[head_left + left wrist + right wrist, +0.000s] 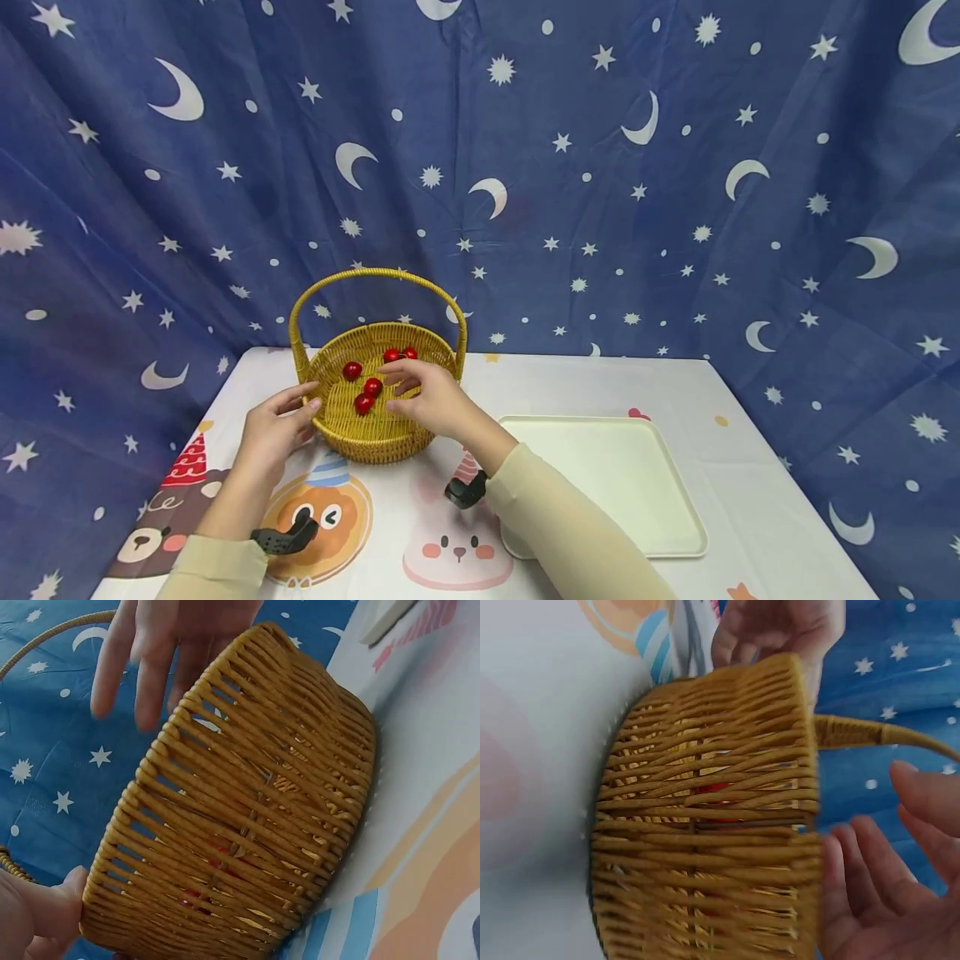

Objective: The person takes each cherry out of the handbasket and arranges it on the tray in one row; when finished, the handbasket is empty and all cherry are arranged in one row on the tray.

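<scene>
We are hovering our right grip (427,400) over the basket (371,452), fingers parted, holding nothing; cherries (372,387) are lying left of and beyond it. Our left grip (272,429) is touching the basket's rim; clasping, we cannot tell. Probably we are reaching for cherries; next calls for pinching one.

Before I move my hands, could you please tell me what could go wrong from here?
The right hand is over the basket but grips none of the red cherries; they look round and smooth, so one might roll away when touched. The handle arches above the basket, so the hand could perhaps bump it when lifting. The left hand touches the basket; a push there might shift it.
</scene>
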Available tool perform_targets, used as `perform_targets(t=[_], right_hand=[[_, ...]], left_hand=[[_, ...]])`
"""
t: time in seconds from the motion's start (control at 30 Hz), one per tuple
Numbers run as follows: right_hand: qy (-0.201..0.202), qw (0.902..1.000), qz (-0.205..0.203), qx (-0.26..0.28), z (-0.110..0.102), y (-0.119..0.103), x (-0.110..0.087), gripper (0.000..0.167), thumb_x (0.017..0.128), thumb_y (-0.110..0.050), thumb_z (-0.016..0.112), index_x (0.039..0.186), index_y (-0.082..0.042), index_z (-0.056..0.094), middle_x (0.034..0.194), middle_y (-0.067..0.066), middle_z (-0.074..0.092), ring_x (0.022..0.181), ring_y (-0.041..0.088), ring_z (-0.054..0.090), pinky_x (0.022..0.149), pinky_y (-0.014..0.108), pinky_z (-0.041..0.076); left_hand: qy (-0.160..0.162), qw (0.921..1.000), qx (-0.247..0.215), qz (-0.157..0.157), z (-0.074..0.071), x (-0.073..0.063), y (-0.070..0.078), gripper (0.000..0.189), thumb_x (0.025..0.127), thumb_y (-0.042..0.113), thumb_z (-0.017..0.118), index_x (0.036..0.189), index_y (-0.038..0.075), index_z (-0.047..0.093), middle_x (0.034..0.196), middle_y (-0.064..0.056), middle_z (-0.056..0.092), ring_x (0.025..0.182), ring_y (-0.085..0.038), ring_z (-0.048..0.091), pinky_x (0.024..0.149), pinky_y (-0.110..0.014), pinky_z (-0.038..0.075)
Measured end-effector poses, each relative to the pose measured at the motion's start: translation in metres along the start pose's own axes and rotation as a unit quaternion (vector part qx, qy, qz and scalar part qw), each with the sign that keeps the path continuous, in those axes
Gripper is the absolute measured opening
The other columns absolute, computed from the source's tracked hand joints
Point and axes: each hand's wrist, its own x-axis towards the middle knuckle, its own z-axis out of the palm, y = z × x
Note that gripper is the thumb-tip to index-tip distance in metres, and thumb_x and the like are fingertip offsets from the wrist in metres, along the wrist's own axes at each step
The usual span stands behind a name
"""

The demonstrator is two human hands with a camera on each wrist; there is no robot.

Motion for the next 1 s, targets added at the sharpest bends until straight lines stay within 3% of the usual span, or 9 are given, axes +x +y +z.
perform_targets(t=[0.13, 0.23, 0.43, 0.67, 1.0], right_hand=[[-0.041, 0.9990, 0.017, -0.003, 0.012, 0.005, 0.024, 0.054, 0.094, -0.005, 0.082, 0.145, -0.016, 0.068, 0.128, 0.012, 0.074, 0.097, 0.013, 0.071, 0.077, 0.020, 0.060], [-0.058, 0.9975, 0.033, -0.022, 0.020, 0.009, 0.036, 0.055, 0.094, -0.005, 0.082, 0.146, -0.015, 0.067, 0.128, 0.013, 0.074, 0.091, 0.009, 0.069, 0.073, 0.020, 0.058], [-0.061, 0.9904, 0.060, -0.109, 0.035, 0.013, 0.053, 0.053, 0.092, -0.007, 0.084, 0.142, -0.020, 0.071, 0.119, 0.006, 0.073, 0.098, 0.013, 0.066, 0.083, 0.026, 0.058], [-0.086, 0.9783, 0.079, -0.171, 0.048, 0.019, 0.064, 0.047, 0.093, -0.010, 0.085, 0.137, -0.025, 0.075, 0.127, 0.001, 0.075, 0.119, 0.015, 0.069, 0.107, 0.031, 0.058], [-0.148, 0.9665, 0.076, -0.196, 0.053, 0.020, 0.065, 0.019, 0.094, -0.016, 0.085, 0.113, -0.021, 0.083, 0.106, -0.005, 0.077, 0.095, 0.009, 0.065, 0.090, 0.025, 0.057]], left_hand=[[0.003, 1.0000, 0.001, -0.003, -0.001, 0.001, 0.000, 0.050, 0.109, 0.019, 0.066, 0.157, 0.010, 0.056, 0.150, -0.019, 0.046, 0.102, -0.010, 0.066, 0.082, -0.024, 0.065], [0.007, 0.9999, 0.003, -0.007, 0.001, 0.001, 0.000, 0.049, 0.108, 0.017, 0.067, 0.156, 0.010, 0.057, 0.147, -0.018, 0.046, 0.103, -0.013, 0.066, 0.082, -0.026, 0.066], [0.007, 1.0000, 0.001, -0.003, 0.002, 0.001, 0.000, 0.048, 0.108, 0.016, 0.066, 0.155, 0.008, 0.057, 0.148, -0.020, 0.046, 0.104, -0.015, 0.069, 0.084, -0.030, 0.067], [0.003, 1.0000, 0.002, -0.002, 0.002, 0.001, 0.002, 0.048, 0.108, 0.017, 0.066, 0.155, 0.008, 0.058, 0.147, -0.020, 0.047, 0.106, -0.017, 0.068, 0.086, -0.032, 0.067], [0.002, 1.0000, -0.004, -0.001, 0.001, 0.003, 0.001, 0.047, 0.109, 0.017, 0.066, 0.155, 0.009, 0.058, 0.143, -0.016, 0.047, 0.110, -0.018, 0.067, 0.089, -0.034, 0.067]])
